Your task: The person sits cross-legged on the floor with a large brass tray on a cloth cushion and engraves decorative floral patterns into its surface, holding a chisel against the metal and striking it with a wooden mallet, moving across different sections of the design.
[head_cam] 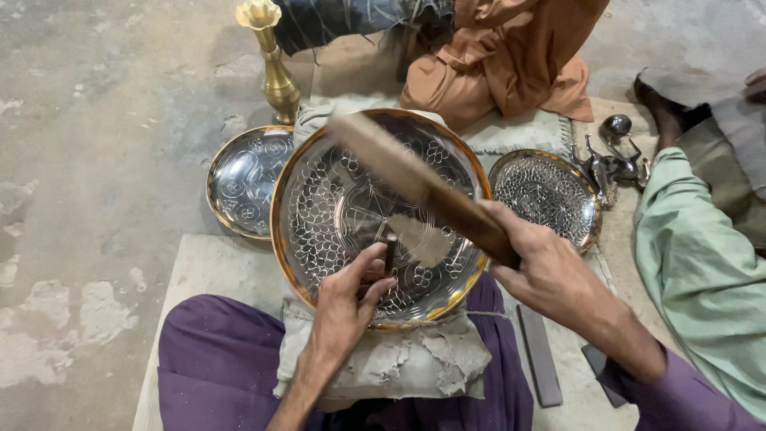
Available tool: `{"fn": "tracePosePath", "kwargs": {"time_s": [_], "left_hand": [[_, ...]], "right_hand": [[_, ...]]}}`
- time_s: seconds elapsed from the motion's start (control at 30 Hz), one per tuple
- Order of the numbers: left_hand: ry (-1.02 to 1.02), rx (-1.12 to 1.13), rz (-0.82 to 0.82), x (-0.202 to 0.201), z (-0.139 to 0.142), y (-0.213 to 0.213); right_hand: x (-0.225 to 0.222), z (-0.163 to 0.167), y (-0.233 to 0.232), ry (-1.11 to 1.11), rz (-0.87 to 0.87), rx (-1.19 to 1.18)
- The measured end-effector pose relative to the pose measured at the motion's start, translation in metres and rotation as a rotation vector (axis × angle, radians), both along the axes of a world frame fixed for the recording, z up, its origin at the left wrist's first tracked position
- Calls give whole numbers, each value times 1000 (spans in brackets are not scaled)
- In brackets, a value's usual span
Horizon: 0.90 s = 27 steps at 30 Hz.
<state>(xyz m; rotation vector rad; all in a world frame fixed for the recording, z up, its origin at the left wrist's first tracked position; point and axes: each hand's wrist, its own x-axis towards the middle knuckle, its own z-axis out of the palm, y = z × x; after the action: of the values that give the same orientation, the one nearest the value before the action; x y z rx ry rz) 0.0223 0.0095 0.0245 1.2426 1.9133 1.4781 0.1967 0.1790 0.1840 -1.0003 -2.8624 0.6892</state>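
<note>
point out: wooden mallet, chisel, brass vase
wooden mallet point(415, 185), head view, middle of the blurred wooden shaft above the big plate.
chisel point(391, 246), head view, dark upper end above the left-hand fingers.
brass vase point(278, 80), head view, lower neck, above the bulb.

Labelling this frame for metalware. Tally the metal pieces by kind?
Engraved round plates: 3 (large one under the hands, left one, right one)
Brass vase: 1
Small dark metal figurines: a cluster, count unclear
Punch in left hand: 1
Total clearly countable: 5
</note>
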Motion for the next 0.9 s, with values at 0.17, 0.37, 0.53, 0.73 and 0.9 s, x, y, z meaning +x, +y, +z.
{"fn": "tracePosePath", "kwargs": {"time_s": [0.17,0.37,0.53,0.73,0.9], "left_hand": [[75,9,-83,-5,11,0],[91,-48,-155,-9,28,3],[123,-44,-199,-12,37,3],[100,-62,-296,-18,45,6],[111,-42,-401,-26,46,7]], "right_hand": [[18,-23,-1,111,-20,177],[43,-52,4,-42,-155,171],[54,-69,-2,214,-110,-23],[60,-85,-4,263,-194,-25],[69,-100,-14,134,-256,165]]}}
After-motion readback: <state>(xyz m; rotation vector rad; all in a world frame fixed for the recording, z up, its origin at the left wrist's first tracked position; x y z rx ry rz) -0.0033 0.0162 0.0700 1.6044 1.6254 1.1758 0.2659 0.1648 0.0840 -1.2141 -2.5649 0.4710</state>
